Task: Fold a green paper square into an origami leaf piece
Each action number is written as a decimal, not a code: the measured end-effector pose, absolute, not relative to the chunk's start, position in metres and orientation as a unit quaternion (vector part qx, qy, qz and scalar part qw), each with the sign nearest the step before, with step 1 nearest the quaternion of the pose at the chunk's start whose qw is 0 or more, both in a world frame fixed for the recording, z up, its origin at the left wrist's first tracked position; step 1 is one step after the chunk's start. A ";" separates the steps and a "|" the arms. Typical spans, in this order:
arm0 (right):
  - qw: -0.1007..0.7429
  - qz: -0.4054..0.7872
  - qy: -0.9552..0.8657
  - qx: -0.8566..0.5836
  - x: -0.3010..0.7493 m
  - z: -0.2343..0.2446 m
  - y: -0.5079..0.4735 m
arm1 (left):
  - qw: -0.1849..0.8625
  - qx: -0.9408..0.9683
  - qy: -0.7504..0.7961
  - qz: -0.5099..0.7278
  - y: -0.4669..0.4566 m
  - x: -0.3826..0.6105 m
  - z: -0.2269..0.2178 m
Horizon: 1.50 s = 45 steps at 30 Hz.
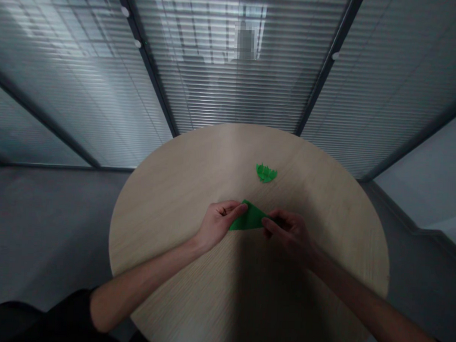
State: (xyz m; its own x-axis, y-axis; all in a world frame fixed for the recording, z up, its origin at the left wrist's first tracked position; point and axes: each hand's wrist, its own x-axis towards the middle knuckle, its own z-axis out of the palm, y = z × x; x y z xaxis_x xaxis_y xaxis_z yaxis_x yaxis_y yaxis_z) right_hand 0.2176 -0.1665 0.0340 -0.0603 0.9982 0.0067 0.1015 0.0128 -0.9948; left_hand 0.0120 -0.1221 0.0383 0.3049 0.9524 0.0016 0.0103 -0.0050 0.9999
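Note:
A green sheet folded into a triangle, which looks like paper, is held between my two hands above the table. My left hand pinches its left side, thumb lying on top near the upper corner. At the pointed right corner, the thumb and fingers of my right hand are closed on the sheet. Beyond the hands, a bright green piece with a rounded lower edge and a jagged upper edge lies on the table, touched by neither hand.
The round wooden table stands close to a glass partition with blinds. Dark frame posts divide the glass. Grey floor shows on both sides, and a pale wall rises at the right. My shadow falls across the table's near part.

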 end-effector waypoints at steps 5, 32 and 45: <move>0.470 0.485 -0.541 -0.501 0.218 0.031 -0.167 | 0.569 0.571 0.417 0.419 -0.122 0.013 0.040; 0.474 0.472 -0.549 -0.501 0.218 0.028 -0.166 | 0.622 0.520 0.389 0.438 -0.122 0.015 0.034; 0.463 0.498 -0.541 -0.495 0.216 0.030 -0.166 | 0.559 0.554 0.430 0.442 -0.125 0.013 0.037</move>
State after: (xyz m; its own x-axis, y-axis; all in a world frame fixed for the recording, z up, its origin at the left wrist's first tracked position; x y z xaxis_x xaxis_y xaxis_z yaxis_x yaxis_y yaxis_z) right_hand 0.2163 -0.1660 0.0296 -0.0811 0.9967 0.0081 0.0746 0.0141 -0.9971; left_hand 0.0127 -0.1248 0.0372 0.2392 0.9709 0.0095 -0.0171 -0.0056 0.9998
